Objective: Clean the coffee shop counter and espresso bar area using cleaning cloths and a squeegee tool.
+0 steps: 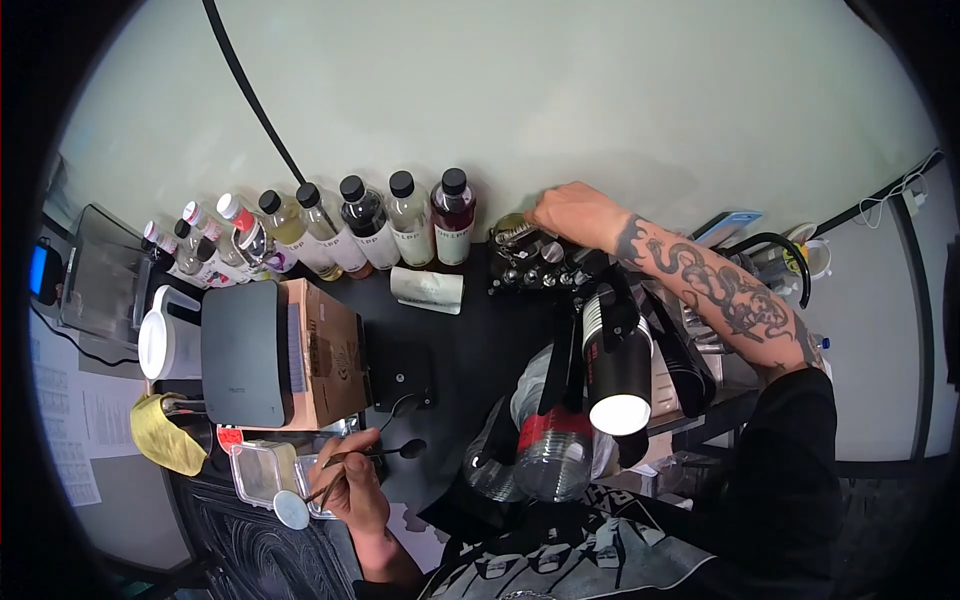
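Observation:
My left hand (349, 480) holds dark-handled spoons, one with a black bowl (413, 448), together with a tool that ends in a pale round disc (291, 510). It hovers over clear plastic containers (262, 472). My right hand (574, 215) reaches to the back, its fingers at a small bottle or jar (513, 227) in a black rack (525, 274) of small tools and bottles. What exactly its fingertips grip is hidden. Stacked paper cups (619, 360) and clear plastic cups (553, 450) lie in a holder between my arms.
Capped drink bottles (410, 229) line the wall. A curled label-like sheet (427, 291) lies before them. At left are a cardboard box (334, 360), a dark flat device (244, 356), a white pitcher (169, 341) and a yellow cloth (166, 439). A black curved spout (795, 255) rises at right.

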### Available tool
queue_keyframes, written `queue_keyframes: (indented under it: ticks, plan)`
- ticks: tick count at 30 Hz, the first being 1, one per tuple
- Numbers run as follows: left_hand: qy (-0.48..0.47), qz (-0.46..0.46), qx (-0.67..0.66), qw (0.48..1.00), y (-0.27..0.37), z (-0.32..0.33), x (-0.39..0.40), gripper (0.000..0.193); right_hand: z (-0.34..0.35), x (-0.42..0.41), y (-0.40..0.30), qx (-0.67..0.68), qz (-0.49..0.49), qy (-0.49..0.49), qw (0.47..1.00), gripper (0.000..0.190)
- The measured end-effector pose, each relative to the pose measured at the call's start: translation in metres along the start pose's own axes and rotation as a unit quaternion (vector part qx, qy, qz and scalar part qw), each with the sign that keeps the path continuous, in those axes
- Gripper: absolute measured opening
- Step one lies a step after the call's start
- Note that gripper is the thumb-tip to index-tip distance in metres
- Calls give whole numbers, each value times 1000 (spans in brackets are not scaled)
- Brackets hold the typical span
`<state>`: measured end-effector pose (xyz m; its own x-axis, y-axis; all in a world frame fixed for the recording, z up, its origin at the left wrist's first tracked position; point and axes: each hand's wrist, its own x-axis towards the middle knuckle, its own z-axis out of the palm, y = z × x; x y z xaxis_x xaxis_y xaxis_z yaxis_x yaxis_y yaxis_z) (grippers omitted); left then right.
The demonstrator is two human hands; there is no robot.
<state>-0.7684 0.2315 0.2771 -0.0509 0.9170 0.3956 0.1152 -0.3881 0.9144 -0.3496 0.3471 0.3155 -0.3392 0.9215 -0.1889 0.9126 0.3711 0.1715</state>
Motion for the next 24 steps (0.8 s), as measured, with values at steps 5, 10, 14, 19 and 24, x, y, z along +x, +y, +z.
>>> queue_keyframes:
  ticks: [5, 10, 14, 19, 24]
  plan:
    - [-6, 13, 11, 1000, -2, -4, -1, 49, 0, -1, 3, 5, -56, -9, 998, 11]
    - [-2, -15, -2, 1000, -1, -6, 0, 48, -15, -5, 0, -95, -102, -12, 990, 15]
    - [3, 13, -1, 1000, -1, -5, 1, 48, -35, -9, 0, -67, -96, 57, 991, 12]
    - [-24, -17, 3, 1000, 0, -7, 2, 46, -54, -18, -3, -35, -56, 17, 998, 10]
    - [-40, 5, 3, 999, 1, -11, 4, 40, -91, -33, -8, -46, -33, 63, 996, 14]
